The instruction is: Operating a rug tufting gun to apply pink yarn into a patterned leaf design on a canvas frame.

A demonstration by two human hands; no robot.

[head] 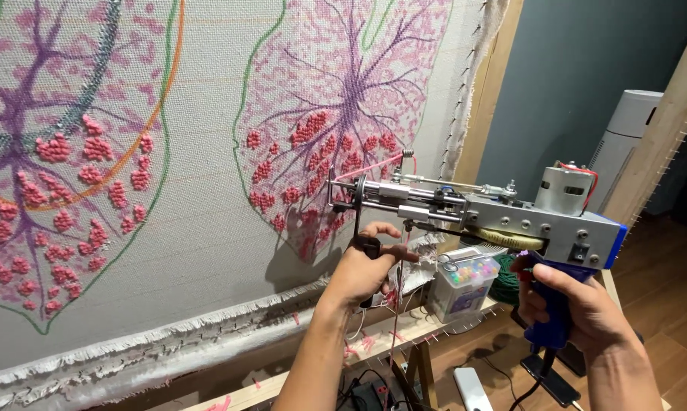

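my right hand (579,308) wraps the tufting gun (503,217) by its blue grip, my left hand (362,266) closed on the front handle; it looks heavy and rigid.

Pale wooden ledge (404,329) with a clear box of coloured bits (462,285), green yarn (505,280).

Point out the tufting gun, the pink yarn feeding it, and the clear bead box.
tufting gun (511,221): head view, grey metal body.
pink yarn (370,169): head view, strand above the needle.
clear bead box (465,285): head view, front wall.

tufting gun (473,213) before cloth (206,228) (box (462,285) below)
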